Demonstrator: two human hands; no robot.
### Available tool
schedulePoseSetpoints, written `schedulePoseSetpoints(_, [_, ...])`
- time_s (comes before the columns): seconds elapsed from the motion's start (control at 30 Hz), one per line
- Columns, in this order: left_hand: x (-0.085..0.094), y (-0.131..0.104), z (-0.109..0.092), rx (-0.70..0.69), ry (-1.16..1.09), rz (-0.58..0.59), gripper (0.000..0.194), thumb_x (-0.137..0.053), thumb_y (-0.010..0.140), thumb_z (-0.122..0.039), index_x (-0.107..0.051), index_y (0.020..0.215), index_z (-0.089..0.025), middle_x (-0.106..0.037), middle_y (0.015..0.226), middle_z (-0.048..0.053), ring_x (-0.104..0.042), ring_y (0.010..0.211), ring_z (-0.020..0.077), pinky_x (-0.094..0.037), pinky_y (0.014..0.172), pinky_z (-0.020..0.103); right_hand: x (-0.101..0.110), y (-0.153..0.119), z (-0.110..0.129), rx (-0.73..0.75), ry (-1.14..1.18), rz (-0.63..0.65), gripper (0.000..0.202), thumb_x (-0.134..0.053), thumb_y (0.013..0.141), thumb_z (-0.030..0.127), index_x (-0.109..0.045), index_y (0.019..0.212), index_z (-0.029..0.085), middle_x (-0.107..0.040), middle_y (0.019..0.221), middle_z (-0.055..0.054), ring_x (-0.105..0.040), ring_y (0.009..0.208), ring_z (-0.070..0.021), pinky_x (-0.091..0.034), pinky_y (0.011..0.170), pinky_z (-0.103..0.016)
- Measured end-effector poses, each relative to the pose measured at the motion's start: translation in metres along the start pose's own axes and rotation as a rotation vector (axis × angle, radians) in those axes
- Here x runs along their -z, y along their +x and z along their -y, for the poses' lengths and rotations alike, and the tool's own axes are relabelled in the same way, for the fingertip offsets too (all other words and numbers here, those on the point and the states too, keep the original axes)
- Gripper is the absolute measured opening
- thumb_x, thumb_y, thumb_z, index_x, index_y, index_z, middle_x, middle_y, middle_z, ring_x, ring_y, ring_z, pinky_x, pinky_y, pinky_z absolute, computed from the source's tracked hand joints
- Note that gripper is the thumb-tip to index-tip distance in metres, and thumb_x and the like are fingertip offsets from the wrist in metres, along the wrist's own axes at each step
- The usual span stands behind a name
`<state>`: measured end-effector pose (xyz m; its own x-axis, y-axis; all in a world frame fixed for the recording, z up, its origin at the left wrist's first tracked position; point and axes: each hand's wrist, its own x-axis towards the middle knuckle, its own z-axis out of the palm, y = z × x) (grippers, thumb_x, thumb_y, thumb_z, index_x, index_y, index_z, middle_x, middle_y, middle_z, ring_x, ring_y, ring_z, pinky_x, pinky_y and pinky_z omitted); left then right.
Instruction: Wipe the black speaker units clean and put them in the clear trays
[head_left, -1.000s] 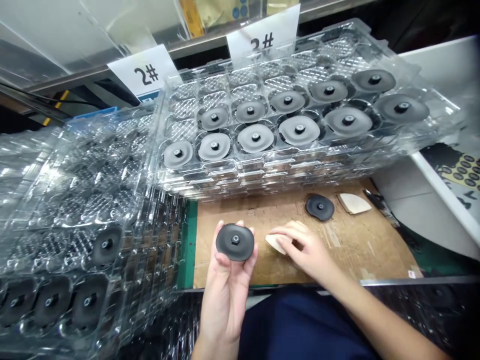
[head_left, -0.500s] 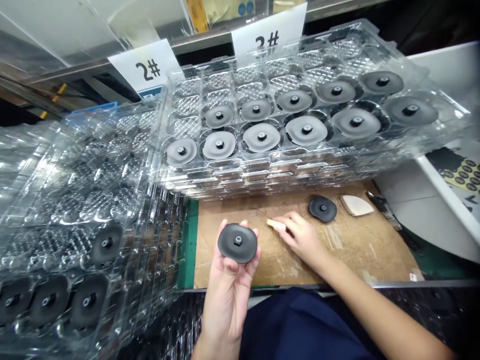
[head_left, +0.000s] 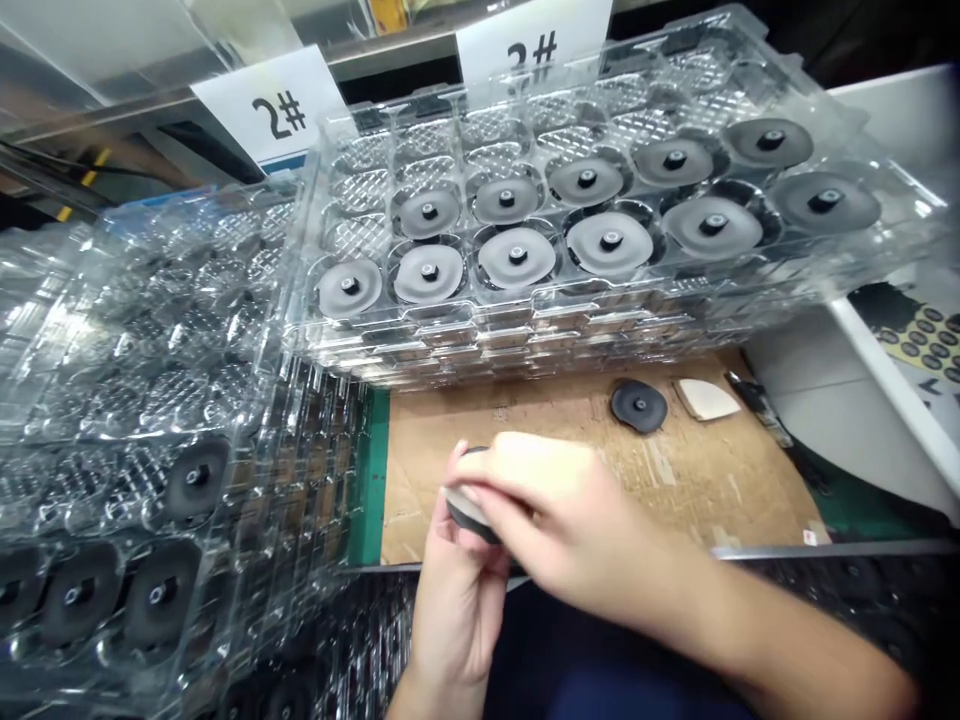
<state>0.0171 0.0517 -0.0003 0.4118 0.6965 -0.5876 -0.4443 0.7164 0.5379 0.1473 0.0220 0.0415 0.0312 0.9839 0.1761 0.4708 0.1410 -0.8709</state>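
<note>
My left hand [head_left: 454, 600] is closed around a black oval disc [head_left: 480, 532] and holds it up above the cardboard. Over the disc is my right hand [head_left: 559, 490], fingers pinched on a small pale pad [head_left: 459, 500] that appears to touch the disc's face. The right fingers cover most of the disc, including its centre hub. A second black disc [head_left: 652, 408], hub upward, lies on the cardboard sheet [head_left: 675, 500]. To its right rests a cream wedge-shaped pad [head_left: 706, 399].
Behind the cardboard, stacked transparent trays [head_left: 480, 335] hold several black discs in pockets. More trays [head_left: 150, 400] are stacked at the left. Paper signs [head_left: 274, 110] stand at the back. A white bin [head_left: 892, 350] stands to the right, beside a dark tool [head_left: 757, 408].
My right hand has moved left from above the cardboard onto the disc, bringing the pale pad with it. The disc is now mostly covered. The view has shifted slightly.
</note>
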Motion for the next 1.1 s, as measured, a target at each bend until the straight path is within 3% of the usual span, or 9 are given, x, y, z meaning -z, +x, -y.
schedulePoseSetpoints(0.07, [0.002,-0.001,-0.002,0.007,0.007,-0.008,0.041,-0.068,0.072,-0.019,-0.060,0.109,-0.035,-0.069,0.107,0.000,-0.063,0.098,0.0159,-0.051,0.082,0.021,-0.002,-0.003,-0.003,0.042,0.055,-0.062,0.021,-0.045,0.088,0.012,-0.060,0.103,0.014,-0.065,0.093,-0.004,-0.057,0.084,-0.0136,-0.045,0.081,-0.024])
schedulePoseSetpoints(0.2, [0.005,-0.001,-0.004,0.015,0.010,0.055,0.047,-0.072,0.067,-0.016,-0.060,0.110,-0.032,-0.069,0.106,0.002,-0.064,0.095,0.0167,-0.052,0.081,0.021,0.001,-0.005,-0.001,-0.058,0.103,0.126,0.020,-0.046,0.088,0.010,-0.062,0.098,0.018,-0.065,0.090,0.000,-0.058,0.079,-0.0102,-0.045,0.073,-0.019])
schedulePoseSetpoints(0.4, [-0.002,0.000,-0.011,0.039,0.052,0.068,0.044,-0.072,0.067,-0.021,-0.062,0.107,-0.033,-0.069,0.107,0.001,-0.062,0.100,0.0171,-0.049,0.085,0.021,0.002,-0.009,-0.008,0.114,0.149,-0.091,0.023,-0.046,0.087,0.010,-0.060,0.106,0.013,-0.066,0.088,-0.004,-0.059,0.082,-0.0117,-0.047,0.077,-0.022])
schedulePoseSetpoints(0.5, [-0.005,0.000,-0.014,0.057,0.077,0.055,0.054,-0.080,0.054,-0.027,-0.063,0.106,-0.031,-0.069,0.105,0.004,-0.064,0.097,0.0228,-0.051,0.085,0.029,0.015,-0.026,-0.022,-0.120,0.135,0.039,0.019,-0.049,0.088,0.015,-0.064,0.098,0.022,-0.066,0.084,0.000,-0.060,0.073,-0.0105,-0.047,0.066,-0.020])
schedulePoseSetpoints(0.6, [-0.010,-0.003,-0.012,0.090,0.072,0.051,0.059,-0.081,0.049,-0.032,-0.063,0.105,-0.033,-0.069,0.106,0.003,-0.064,0.096,0.0248,-0.049,0.088,0.034,0.030,-0.035,-0.027,-0.291,0.031,-0.106,0.017,-0.050,0.088,0.020,-0.065,0.095,0.025,-0.066,0.086,0.000,-0.061,0.076,-0.0135,-0.046,0.064,-0.022])
schedulePoseSetpoints(0.7, [-0.017,-0.007,-0.010,0.150,0.053,0.055,0.052,-0.079,0.055,-0.027,-0.063,0.104,-0.033,-0.069,0.106,0.000,-0.061,0.101,0.0202,-0.047,0.088,0.026,0.033,-0.030,-0.015,-0.101,0.029,-0.147,0.021,-0.051,0.087,0.014,-0.061,0.103,0.024,-0.066,0.093,0.000,-0.060,0.082,-0.0128,-0.046,0.072,-0.022])
schedulePoseSetpoints(0.8, [-0.017,-0.008,-0.011,0.175,0.055,0.026,0.040,-0.069,0.070,-0.017,-0.063,0.106,-0.033,-0.070,0.105,-0.001,-0.060,0.103,0.0167,-0.046,0.086,0.020,0.029,-0.018,-0.003,0.125,0.080,0.075,0.025,-0.048,0.086,0.009,-0.059,0.107,0.017,-0.064,0.091,-0.002,-0.058,0.082,-0.0108,-0.045,0.075,-0.020])
schedulePoseSetpoints(0.87, [-0.012,-0.007,-0.012,0.136,0.061,0.019,0.042,-0.068,0.068,-0.011,-0.064,0.104,-0.033,-0.071,0.103,0.000,-0.063,0.097,0.0163,-0.050,0.081,0.019,0.027,-0.012,0.000,0.084,0.059,0.194,0.024,-0.047,0.087,0.009,-0.061,0.105,0.017,-0.063,0.086,0.000,-0.056,0.077,-0.0100,-0.044,0.071,-0.020])
schedulePoseSetpoints(1.1, [-0.009,0.000,-0.016,0.043,0.068,0.051,0.049,-0.075,0.063,-0.018,-0.061,0.106,-0.035,-0.070,0.103,0.000,-0.065,0.093,0.0186,-0.053,0.078,0.021,0.020,-0.021,-0.011,0.084,0.100,0.015,0.020,-0.046,0.087,0.011,-0.064,0.096,0.016,-0.062,0.080,-0.002,-0.055,0.072,-0.0104,-0.044,0.070,-0.020])
